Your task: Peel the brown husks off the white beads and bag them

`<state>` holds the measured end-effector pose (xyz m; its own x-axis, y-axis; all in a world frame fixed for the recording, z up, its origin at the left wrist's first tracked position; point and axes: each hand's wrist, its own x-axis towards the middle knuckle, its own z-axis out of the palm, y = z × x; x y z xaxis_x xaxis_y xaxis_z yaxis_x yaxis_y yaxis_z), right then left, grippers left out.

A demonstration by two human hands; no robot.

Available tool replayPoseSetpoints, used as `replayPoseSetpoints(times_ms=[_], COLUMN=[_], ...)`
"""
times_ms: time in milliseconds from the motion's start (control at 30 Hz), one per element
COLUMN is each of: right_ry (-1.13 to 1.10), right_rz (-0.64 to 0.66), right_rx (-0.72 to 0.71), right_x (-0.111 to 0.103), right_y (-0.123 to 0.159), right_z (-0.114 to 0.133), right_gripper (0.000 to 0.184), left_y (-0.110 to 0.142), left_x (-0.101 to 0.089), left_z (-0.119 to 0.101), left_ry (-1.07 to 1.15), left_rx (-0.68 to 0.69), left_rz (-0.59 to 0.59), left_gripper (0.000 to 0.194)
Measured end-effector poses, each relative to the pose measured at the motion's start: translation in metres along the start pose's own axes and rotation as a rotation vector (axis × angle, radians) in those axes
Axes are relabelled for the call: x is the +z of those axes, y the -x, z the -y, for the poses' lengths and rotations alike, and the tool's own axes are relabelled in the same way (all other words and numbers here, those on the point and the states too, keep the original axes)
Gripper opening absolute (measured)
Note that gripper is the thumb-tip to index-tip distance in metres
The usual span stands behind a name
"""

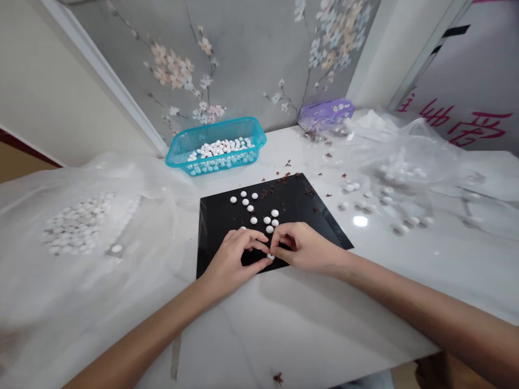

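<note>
At the near edge of a black board [214, 216], my left hand [233, 259] pinches a small white round piece [270, 256] between thumb and fingertips. My right hand [302, 246] is closed in a pinch right against the same piece; whatever its fingertips hold is too small and hidden to make out. Just beyond my hands, several loose white round pieces [250, 208] lie on the board. Small brown star-shaped bits [265, 193] are scattered over the board's far part.
Behind the board stands a blue plastic basket [174, 156] holding many white pieces. A clear bag of white pieces [77, 224] lies left; another plastic bag [405, 146] and loose pieces [411, 221] lie right. A purple package [328, 112] rests by the wall.
</note>
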<state>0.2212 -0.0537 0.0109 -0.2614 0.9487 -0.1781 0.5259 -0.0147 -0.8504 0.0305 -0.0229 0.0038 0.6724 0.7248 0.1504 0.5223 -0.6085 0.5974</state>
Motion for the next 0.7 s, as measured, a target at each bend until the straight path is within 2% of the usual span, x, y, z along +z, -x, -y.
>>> replayPoseSetpoints(times_ms=[167, 433, 567, 700], right_ry=[-0.052, -0.156, -0.192, -0.213], right_rz=[-0.017, 0.014, 0.010, 0.031], right_rx=[0.003, 0.145, 0.185, 0.209], right_x=[0.0013, 0.0012, 0.0018, 0.0008], right_y=[-0.0005, 0.0012, -0.0005, -0.0027], right_z=[0.0002, 0.0058, 0.0059, 0.0059], right_gripper=[0.008, 0.010, 0.016, 0.012], left_y=[-0.0005, -0.0010, -0.0014, -0.0013], left_x=[-0.0001, -0.0010, -0.0014, -0.0004], left_z=[-0.0006, -0.0012, -0.0021, -0.0020], left_ry=[0.017, 0.039, 0.038, 0.036], left_rx=[-0.013, -0.045, -0.064, -0.068], left_rz=[0.014, 0.014, 0.020, 0.028], left_gripper=[0.024, 0.020, 0.020, 0.023])
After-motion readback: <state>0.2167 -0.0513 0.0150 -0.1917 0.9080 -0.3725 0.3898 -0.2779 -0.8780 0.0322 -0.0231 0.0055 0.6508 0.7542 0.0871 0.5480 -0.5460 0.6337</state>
